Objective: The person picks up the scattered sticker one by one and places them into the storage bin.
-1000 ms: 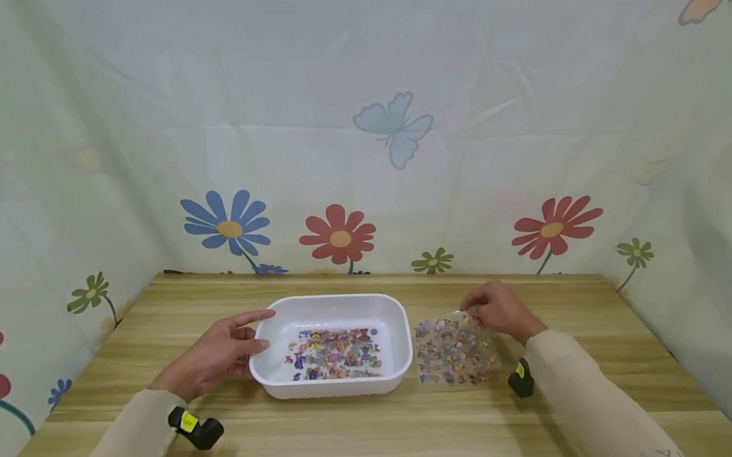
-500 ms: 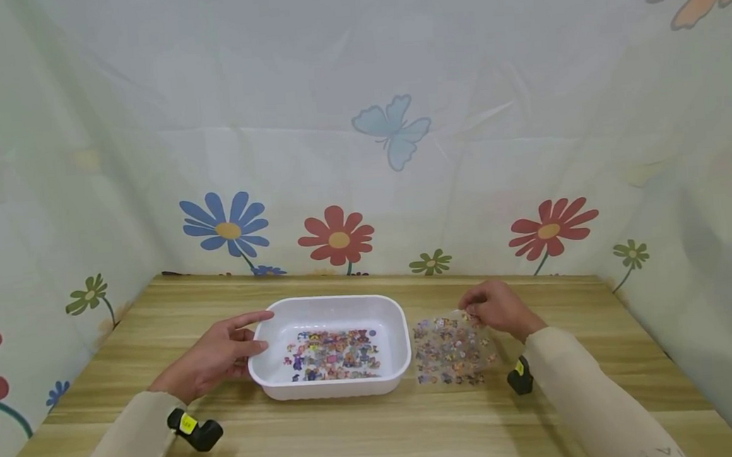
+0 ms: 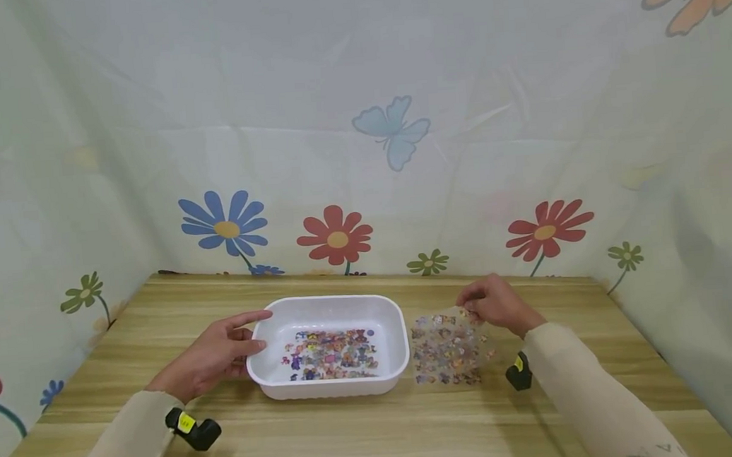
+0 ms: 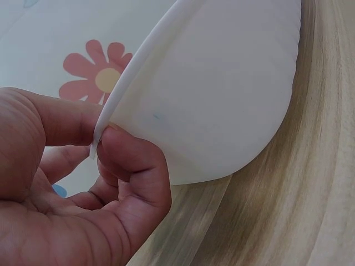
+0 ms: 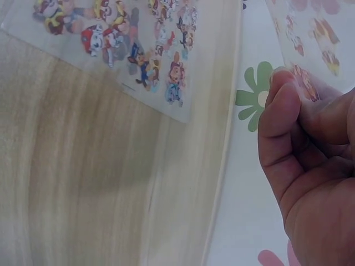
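On the left, my left hand grips the rim of a white plastic tub, fingers and thumb on either side of the rim in the left wrist view. Colourful cartoon stickers lie on the tub's floor. To the right of the tub, my right hand pinches the far corner of a clear sticker sheet, printed with small cartoon figures and raised at that corner. Beneath it, another clear sticker sheet lies flat on the table; the two overlap in the head view.
The wood-grain table reaches back to a pale cloth backdrop with printed flowers and butterflies. More cloth hangs along both sides. Black wrist cameras sit at both cuffs.
My right hand has risen slightly, lifting the pinched corner of the sticker sheet a little higher off the one below. My left hand keeps its grip on the tub. The head view has shifted slightly.
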{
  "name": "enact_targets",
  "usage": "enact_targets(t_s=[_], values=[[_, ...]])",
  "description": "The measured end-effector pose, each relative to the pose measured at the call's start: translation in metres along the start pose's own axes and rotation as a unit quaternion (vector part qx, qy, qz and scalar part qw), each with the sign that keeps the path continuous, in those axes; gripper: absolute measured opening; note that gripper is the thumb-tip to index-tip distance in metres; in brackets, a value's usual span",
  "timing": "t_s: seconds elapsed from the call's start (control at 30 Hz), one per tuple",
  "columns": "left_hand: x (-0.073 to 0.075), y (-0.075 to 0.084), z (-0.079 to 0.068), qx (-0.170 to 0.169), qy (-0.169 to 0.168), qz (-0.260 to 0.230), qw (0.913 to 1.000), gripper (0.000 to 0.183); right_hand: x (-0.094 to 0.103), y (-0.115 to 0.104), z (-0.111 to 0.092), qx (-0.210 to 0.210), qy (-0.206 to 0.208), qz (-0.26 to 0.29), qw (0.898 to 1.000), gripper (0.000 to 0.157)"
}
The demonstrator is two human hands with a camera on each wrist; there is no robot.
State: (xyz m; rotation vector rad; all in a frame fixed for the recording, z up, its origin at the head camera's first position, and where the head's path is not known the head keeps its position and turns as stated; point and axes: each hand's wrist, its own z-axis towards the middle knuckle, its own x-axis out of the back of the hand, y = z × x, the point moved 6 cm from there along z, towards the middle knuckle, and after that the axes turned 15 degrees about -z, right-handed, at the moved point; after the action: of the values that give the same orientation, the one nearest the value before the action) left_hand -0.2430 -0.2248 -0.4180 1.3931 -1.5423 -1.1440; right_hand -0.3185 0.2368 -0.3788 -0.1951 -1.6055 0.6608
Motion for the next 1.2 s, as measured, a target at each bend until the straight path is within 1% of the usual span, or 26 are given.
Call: enact_targets(t_s=[0.2, 0.4, 0.6, 0.8, 1.03, 1.2], values=[[0.0, 0.0, 0.001, 0.001, 0.0, 0.0, 1.0, 0.067, 0.004, -0.002, 0.0, -0.004, -0.008, 0.006, 1.0, 0.021], [-0.001, 0.0, 0.0, 0.002, -0.002, 0.0, 1.0, 0.066, 0.007, -0.004, 0.001, 0.001, -0.006, 0.002, 1.0, 0.02], [0.0, -0.002, 0.001, 0.003, -0.001, -0.001, 1.0, 0.067, 0.009, -0.007, 0.001, 0.004, -0.008, 0.02, 1.0, 0.021], [0.0, -0.002, 0.001, 0.0, -0.005, -0.004, 1.0, 0.066, 0.011, -0.009, 0.001, -0.003, -0.015, 0.028, 0.999, 0.021], [0.0, -0.003, 0.002, -0.003, -0.013, -0.014, 0.9998, 0.066, 0.018, -0.018, -0.001, 0.028, -0.007, 0.019, 0.999, 0.023], [0.001, -0.002, 0.002, -0.005, -0.012, -0.015, 0.9998, 0.065, 0.019, -0.02, 0.0, 0.024, -0.01, 0.018, 1.0, 0.023]])
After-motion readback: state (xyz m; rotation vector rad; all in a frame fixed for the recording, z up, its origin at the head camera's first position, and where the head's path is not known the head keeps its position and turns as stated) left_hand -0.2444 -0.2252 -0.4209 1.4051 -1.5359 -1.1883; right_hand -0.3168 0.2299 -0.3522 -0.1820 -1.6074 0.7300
